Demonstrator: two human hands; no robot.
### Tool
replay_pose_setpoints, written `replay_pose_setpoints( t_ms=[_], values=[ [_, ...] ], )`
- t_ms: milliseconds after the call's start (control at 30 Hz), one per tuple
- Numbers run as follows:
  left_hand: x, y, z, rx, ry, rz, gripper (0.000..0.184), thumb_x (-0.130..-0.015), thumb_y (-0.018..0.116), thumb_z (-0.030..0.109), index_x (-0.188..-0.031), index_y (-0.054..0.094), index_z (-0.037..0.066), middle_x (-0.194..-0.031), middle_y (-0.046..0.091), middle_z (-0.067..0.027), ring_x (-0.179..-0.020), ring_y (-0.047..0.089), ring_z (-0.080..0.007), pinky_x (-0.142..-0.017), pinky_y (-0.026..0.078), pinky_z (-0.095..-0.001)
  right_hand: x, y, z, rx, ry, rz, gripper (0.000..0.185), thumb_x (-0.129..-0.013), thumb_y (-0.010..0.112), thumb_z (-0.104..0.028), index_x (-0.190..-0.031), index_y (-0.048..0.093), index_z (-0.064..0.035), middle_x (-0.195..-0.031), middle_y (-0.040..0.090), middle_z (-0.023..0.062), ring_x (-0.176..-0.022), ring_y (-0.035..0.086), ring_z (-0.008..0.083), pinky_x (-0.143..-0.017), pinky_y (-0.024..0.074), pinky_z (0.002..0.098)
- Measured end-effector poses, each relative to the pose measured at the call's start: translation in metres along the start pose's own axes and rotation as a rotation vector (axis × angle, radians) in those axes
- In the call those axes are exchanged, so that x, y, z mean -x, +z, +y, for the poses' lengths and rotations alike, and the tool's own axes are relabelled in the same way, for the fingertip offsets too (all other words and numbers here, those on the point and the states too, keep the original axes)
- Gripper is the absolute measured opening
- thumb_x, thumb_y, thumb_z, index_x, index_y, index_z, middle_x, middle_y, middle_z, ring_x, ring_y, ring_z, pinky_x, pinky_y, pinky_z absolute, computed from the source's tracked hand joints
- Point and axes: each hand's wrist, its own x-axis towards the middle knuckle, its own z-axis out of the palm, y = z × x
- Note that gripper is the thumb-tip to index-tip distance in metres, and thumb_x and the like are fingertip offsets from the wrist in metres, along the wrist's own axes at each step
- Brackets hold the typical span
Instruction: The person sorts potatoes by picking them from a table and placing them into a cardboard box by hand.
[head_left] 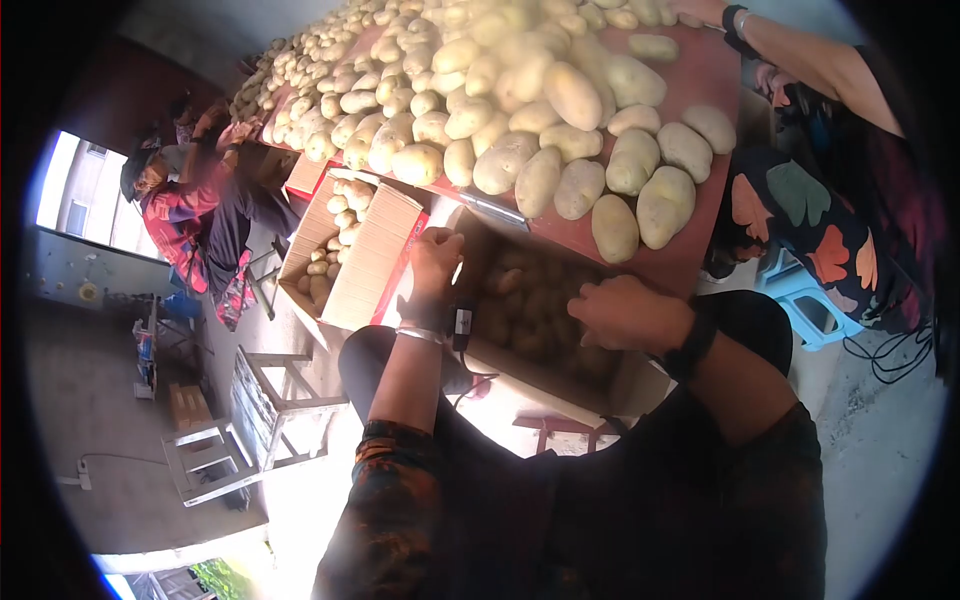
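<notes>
Potatoes (505,160) cover a red table in a large heap. Below its near edge, a cardboard box (545,385) with potatoes in its shaded inside stands between my knees. My left hand (436,262) is at the box's left side, fingers curled; whatever it may hold is too small to make out. Over the right part of the box is my right hand (620,312), its fingers bent inward and their tips partly hidden. A metal tool (493,209) lies at the table's near edge.
Left of my left hand, another open box (365,250) holds potatoes. A wooden stool (262,400) stands lower left, a blue stool (810,305) at right. A co-worker's arm (820,60) reaches over the table at upper right; another person (195,200) sits at left.
</notes>
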Motion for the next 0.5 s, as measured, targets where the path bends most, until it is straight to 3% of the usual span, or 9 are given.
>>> replay_pose_setpoints(
  t_ms=[67, 133, 233, 333, 367, 433, 500],
  values=[
    [-0.005, 0.002, 0.035, 0.167, 0.269, 0.139, 0.014, -0.079, 0.059, 0.006, -0.088, 0.059, -0.005, -0.072, 0.060, -0.0063, -0.060, 0.055, -0.0107, -0.055, 0.045, -0.0248, 0.001, 0.000, -0.001, 0.021, 0.003, -0.009, 0.030, -0.073, 0.068, -0.028, -0.086, 0.056, -0.0036, -0.087, 0.058, 0.0151, -0.075, 0.061, 0.0334, -0.067, 0.0493, 0.0422],
    [-0.022, 0.005, 0.063, 0.247, 0.533, 0.148, 0.012, -0.080, 0.058, 0.005, -0.087, 0.059, -0.004, -0.072, 0.061, -0.0058, -0.061, 0.055, -0.0101, -0.058, 0.046, -0.0243, -0.001, -0.001, -0.001, 0.008, 0.010, -0.031, 0.030, -0.073, 0.068, -0.028, -0.085, 0.056, -0.0034, -0.087, 0.058, 0.0153, -0.075, 0.061, 0.0334, -0.066, 0.0494, 0.0421],
    [-0.051, 0.010, 0.099, -0.036, 0.594, 0.224, 0.020, -0.072, 0.064, 0.005, -0.091, 0.059, -0.002, -0.079, 0.062, -0.0078, -0.069, 0.056, -0.0131, -0.066, 0.047, -0.0274, 0.000, -0.002, -0.002, -0.026, 0.000, -0.036, 0.030, -0.072, 0.068, -0.028, -0.084, 0.056, -0.0033, -0.085, 0.058, 0.0152, -0.074, 0.062, 0.0333, -0.065, 0.0496, 0.0417],
    [-0.088, 0.026, 0.113, -0.244, 0.864, 0.261, 0.040, -0.069, 0.067, 0.010, -0.107, 0.059, 0.003, -0.086, 0.064, -0.0113, -0.080, 0.060, -0.0205, -0.075, 0.048, -0.0307, 0.001, -0.003, -0.003, -0.034, -0.012, -0.010, 0.029, -0.072, 0.069, -0.027, -0.084, 0.057, -0.0038, -0.082, 0.059, 0.0144, -0.074, 0.062, 0.0330, -0.064, 0.0495, 0.0416],
    [-0.095, 0.027, 0.114, -0.242, 0.871, 0.260, 0.040, -0.069, 0.067, 0.010, -0.107, 0.059, 0.003, -0.086, 0.064, -0.0113, -0.080, 0.060, -0.0205, -0.075, 0.048, -0.0307, 0.001, -0.003, -0.003, -0.023, -0.007, -0.007, 0.028, -0.072, 0.069, -0.027, -0.084, 0.057, -0.0043, -0.080, 0.059, 0.0139, -0.073, 0.062, 0.0328, -0.064, 0.0495, 0.0417],
    [-0.085, 0.029, 0.135, -0.234, 0.574, -0.112, 0.047, -0.068, 0.069, 0.013, -0.113, 0.057, 0.004, -0.091, 0.065, -0.0127, -0.085, 0.061, -0.0214, -0.078, 0.048, -0.0308, 0.002, 0.002, -0.002, -0.022, 0.008, 0.043, 0.027, -0.071, 0.070, -0.026, -0.082, 0.059, -0.0042, -0.081, 0.061, 0.0130, -0.074, 0.063, 0.0305, -0.066, 0.0499, 0.0403],
    [-0.091, 0.034, 0.136, -0.272, 0.538, -0.090, 0.049, -0.068, 0.070, 0.014, -0.114, 0.056, 0.004, -0.093, 0.065, -0.0124, -0.087, 0.061, -0.0202, -0.079, 0.048, -0.0302, 0.004, 0.003, -0.002, -0.024, 0.025, 0.089, 0.025, -0.069, 0.072, -0.024, -0.080, 0.061, -0.0041, -0.083, 0.062, 0.0121, -0.075, 0.063, 0.0283, -0.068, 0.0504, 0.0389]
  ],
)
